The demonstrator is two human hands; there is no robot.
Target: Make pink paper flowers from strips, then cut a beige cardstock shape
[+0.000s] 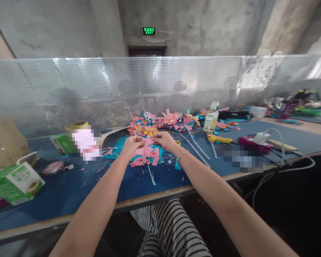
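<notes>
My left hand (pixel 133 145) and my right hand (pixel 166 141) are close together above the middle of the table. Fingertips of both pinch a small piece of pink paper (pixel 148 141) stretched between them. Below it lies a loose heap of cut pink paper strips (pixel 147 159), partly on blue paper (pixel 115 150). Just behind my hands is a row of fringed pink, blue and yellow paper flowers (pixel 171 120). Beside my right hand, a yellow loop, perhaps a scissors handle (pixel 178 142), shows only in part.
Clear glue sticks (pixel 199 147) and a yellow glue gun (pixel 219 138) lie to the right, near a bottle (pixel 210 120) and a power strip with cables (pixel 253 143). A green carton (pixel 17 182) stands left. A perforated metal screen (pixel 160 84) runs behind the table.
</notes>
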